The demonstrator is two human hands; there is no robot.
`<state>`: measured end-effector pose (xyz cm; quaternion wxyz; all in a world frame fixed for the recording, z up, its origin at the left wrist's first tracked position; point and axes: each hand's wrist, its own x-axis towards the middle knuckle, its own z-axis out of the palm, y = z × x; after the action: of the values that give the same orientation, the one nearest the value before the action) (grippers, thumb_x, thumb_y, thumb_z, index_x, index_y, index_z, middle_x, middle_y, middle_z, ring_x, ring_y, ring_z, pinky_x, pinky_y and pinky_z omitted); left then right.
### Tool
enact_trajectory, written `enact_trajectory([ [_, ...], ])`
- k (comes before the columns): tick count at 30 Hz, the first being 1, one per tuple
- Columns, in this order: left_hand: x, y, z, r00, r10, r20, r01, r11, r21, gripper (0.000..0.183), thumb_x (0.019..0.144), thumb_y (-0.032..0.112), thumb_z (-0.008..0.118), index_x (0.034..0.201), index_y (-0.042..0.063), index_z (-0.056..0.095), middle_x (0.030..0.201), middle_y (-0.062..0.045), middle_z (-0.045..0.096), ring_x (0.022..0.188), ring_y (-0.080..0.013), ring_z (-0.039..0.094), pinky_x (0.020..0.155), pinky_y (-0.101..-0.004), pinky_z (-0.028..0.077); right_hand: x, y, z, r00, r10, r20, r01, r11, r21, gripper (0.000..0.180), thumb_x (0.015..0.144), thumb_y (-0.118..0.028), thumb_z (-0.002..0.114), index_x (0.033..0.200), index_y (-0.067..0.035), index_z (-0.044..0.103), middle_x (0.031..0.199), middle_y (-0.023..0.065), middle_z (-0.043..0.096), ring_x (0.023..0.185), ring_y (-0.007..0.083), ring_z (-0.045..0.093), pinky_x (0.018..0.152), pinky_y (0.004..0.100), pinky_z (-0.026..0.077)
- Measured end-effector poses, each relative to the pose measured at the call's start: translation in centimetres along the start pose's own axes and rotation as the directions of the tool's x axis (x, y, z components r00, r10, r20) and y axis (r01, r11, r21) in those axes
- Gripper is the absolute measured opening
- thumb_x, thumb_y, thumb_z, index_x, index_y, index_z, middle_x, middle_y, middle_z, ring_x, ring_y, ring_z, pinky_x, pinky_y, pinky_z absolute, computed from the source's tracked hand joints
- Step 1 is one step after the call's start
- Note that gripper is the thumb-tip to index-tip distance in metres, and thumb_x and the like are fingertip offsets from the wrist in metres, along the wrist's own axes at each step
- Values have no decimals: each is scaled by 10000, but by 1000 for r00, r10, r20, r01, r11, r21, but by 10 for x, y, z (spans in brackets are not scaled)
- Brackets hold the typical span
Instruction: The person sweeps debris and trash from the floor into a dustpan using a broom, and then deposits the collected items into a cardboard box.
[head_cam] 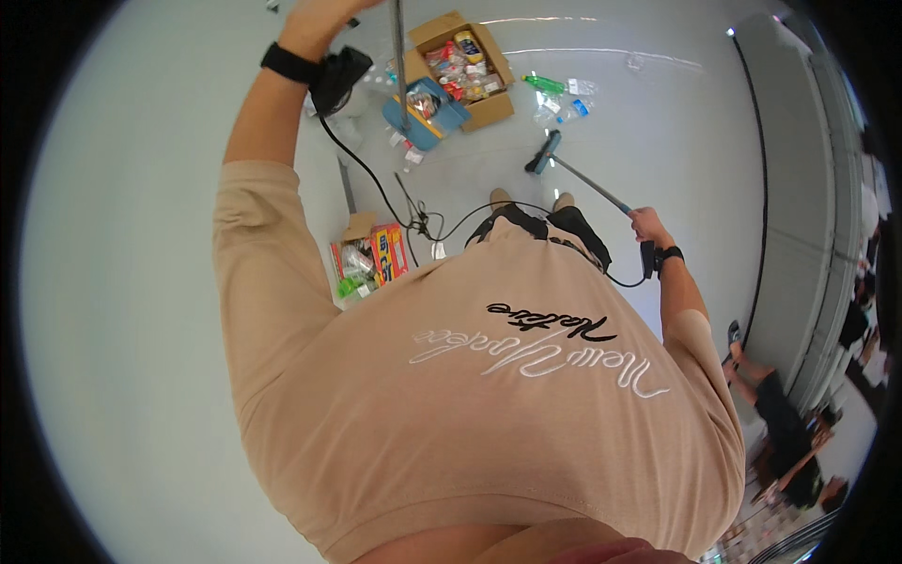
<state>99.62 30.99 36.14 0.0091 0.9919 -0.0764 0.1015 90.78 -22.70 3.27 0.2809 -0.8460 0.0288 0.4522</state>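
My right hand (648, 227) grips the pole of a broom (588, 182). The broom's blue head with dark bristles rests on the floor in front of my feet. At the top edge my left hand (328, 13) meets the upright metal handle of a blue dustpan (423, 134); its fingers are partly cut off by the frame. Some wrapped litter lies in the pan, which overlaps the near corner of an open cardboard box (493, 111). Bottles and packaging fill that box. A green plastic bottle (544, 84) and several clear bottles (574, 109) lie on the floor to its right.
A smaller carton (390, 254) with plastic bottles stands by the wall at my left. Black cables (423, 224) run from my wrist devices and tangle near my feet. A grey partition (789, 162) borders the right side. Another person (782, 423) is beyond my right arm.
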Motion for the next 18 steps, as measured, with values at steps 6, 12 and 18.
enact_trajectory([
  [6,50,16,94,996,-43,76,49,995,-87,234,671,197,566,812,11,576,752,-242,560,740,-353,557,658,-443,437,-22,-31,-1,986,117,-118,-96,980,174,272,750,-213,515,687,52,525,566,87,502,464,186,477,396,318,406],
  [12,-1,-6,183,936,-123,331,113,992,51,182,740,128,478,840,7,570,823,-197,578,800,-364,553,684,-434,452,-27,-36,0,987,107,-117,-85,981,174,246,750,-168,489,784,66,557,544,52,458,446,159,462,360,293,408],
  [18,-87,-19,145,901,-303,309,300,952,60,235,732,216,557,828,3,581,820,-202,580,794,-357,559,686,-427,455,-11,-39,3,961,257,101,-276,898,342,170,716,-110,501,658,48,519,523,59,466,375,148,415,353,289,393],
])
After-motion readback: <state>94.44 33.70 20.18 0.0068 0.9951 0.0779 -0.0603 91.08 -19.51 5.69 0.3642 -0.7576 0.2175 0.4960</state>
